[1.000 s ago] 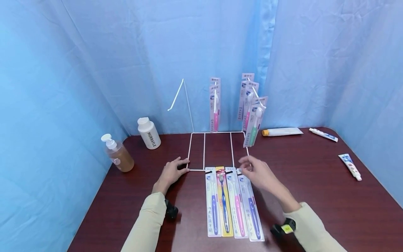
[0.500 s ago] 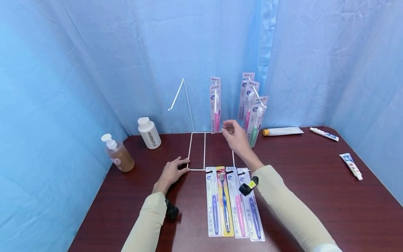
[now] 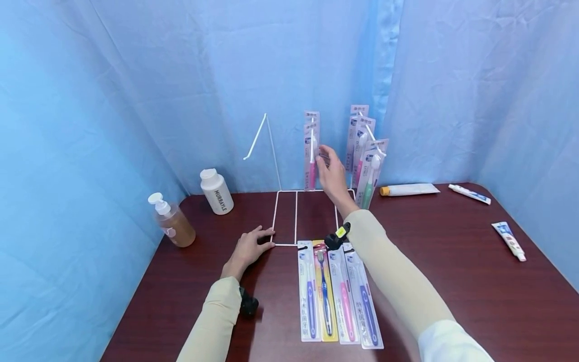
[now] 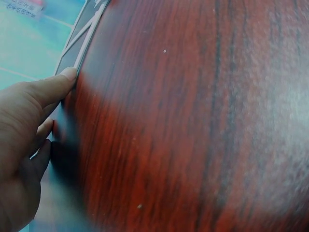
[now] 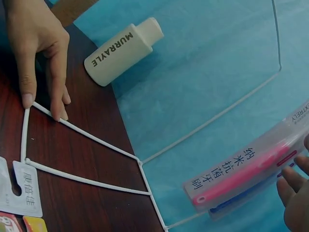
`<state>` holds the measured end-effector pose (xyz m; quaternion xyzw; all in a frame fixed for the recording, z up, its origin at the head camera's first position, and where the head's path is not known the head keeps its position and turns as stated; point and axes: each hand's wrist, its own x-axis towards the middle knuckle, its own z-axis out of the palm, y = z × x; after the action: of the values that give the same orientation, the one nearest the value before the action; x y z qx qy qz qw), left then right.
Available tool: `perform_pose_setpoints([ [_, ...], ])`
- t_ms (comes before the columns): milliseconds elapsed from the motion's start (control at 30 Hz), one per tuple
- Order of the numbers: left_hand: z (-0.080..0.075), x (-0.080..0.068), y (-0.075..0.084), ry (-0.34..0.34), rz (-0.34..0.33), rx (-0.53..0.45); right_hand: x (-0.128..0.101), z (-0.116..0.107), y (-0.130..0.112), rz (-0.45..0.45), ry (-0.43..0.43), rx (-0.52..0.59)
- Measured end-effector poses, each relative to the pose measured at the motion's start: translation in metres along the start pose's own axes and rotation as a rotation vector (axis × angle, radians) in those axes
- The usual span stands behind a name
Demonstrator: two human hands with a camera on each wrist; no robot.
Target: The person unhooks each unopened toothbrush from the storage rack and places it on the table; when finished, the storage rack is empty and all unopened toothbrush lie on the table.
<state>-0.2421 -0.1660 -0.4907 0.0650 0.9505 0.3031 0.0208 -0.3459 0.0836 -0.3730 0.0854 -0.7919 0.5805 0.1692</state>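
My left hand (image 3: 246, 251) rests at the front left corner of a white wire rack (image 3: 296, 216), thumb and fingertips against the wire. In the right wrist view, my right hand (image 5: 297, 200) has loosely bent fingers right at the edge of a hanging pink toothbrush pack (image 5: 241, 174). A blue-handled toothbrush pack (image 5: 236, 202) hangs behind it on the middle hook. At the right hook hang several packs, the front one a green toothbrush (image 3: 368, 188). Several packaged toothbrushes lie side by side before the rack, including a yellow-backed pack (image 3: 326, 306). The right thumb is hidden in the right wrist view.
The left hook (image 3: 255, 137) carries nothing. A white bottle (image 3: 217, 193) and an amber pump bottle (image 3: 176, 226) stand on the left. A yellow-capped tube (image 3: 409, 189) and two smaller tubes, one a toothpaste tube (image 3: 508, 241), lie on the right.
My right hand has moved up and left from the front right of the rack to the packs on the middle hook. My left hand stays at the rack corner.
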Motion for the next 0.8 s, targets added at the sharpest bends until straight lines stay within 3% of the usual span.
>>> perform_pose_setpoints([
  [200,0.001,0.000,-0.001,-0.002,-0.003,0.007,0.000,0.000,0.001,-0.008,0.006,0.058],
  [367,-0.001,0.000,0.000,0.000,0.003,0.005,-0.013,-0.004,-0.003,-0.059,0.019,0.132],
  [567,-0.003,0.000,0.002,0.007,0.002,0.006,-0.047,-0.021,-0.024,-0.069,-0.042,0.117],
  [800,-0.003,-0.002,0.003,-0.004,-0.003,0.002,-0.102,-0.050,-0.067,-0.082,-0.146,0.065],
])
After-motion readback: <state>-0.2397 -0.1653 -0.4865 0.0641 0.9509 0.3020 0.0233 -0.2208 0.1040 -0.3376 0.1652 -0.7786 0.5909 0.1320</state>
